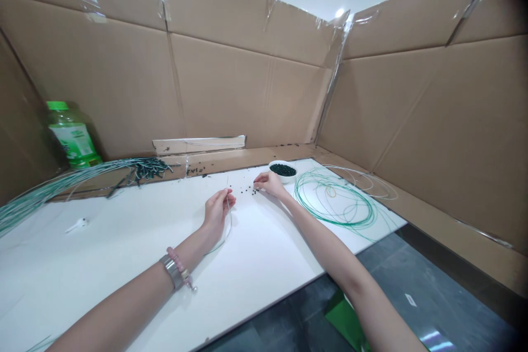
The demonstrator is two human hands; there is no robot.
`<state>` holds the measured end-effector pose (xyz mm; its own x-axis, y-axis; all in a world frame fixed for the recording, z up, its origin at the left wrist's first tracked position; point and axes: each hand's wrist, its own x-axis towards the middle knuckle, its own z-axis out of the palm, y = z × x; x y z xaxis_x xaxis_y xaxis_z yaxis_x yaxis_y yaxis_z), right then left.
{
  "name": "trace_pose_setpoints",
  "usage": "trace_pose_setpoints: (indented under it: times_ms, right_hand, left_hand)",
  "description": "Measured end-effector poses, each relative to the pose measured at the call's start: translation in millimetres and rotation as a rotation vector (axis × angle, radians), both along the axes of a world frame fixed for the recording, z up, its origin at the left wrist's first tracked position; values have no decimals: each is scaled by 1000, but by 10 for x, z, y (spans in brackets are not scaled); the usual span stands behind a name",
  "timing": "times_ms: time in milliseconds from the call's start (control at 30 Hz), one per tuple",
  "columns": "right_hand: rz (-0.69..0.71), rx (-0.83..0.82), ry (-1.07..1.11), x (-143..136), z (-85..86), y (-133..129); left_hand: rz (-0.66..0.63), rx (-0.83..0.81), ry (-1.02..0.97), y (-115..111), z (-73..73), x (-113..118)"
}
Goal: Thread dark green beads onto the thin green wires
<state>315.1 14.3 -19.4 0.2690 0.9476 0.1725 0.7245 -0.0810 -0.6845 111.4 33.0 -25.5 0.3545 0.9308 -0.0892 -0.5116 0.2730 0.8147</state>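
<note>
My left hand (218, 206) is closed in a pinch round a thin pale green wire (230, 220). One tip of the wire sticks up above the fingers, and the rest curves down toward the table. My right hand (268, 183) has its fingertips together at the table, beside several loose small black beads (249, 189). Whatever may be between those fingertips is too small to make out. Just behind the right hand stands a white bowl (293, 175) full of dark beads (282, 169).
Coiled green wire (367, 223) lies at the right end of the white table (136, 253). A bundle of wires (78, 179) with dark ends lies at the left, near a green-capped bottle (74, 140). A white earbud (77, 225) sits closer. Cardboard walls (247, 82) enclose the table's back and sides.
</note>
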Motion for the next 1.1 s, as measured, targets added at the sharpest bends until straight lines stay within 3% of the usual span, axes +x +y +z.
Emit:
trace_pose_setpoints:
  times_ms: [633, 767, 933, 1000, 1100]
  right_hand:
    - [30, -42, -325, -34, 34, -39]
    - [-39, -21, -375, 25, 257, -65]
    - [-271, -106, -454, 377, 658, -45]
    - [-335, -227, -473, 493, 706, -16]
    - [-368, -379, -492, 566, 648, 44]
  left_hand:
    - [-5, -3, -8, -6, 11, 2]
    - [-8, 5, -8, 10, -16, 1]
    - [-24, 20, -7, 17, -38, -3]
    - [-26, 24, -6, 18, -44, -5]
    - [-25, 23, -2, 23, -53, -7]
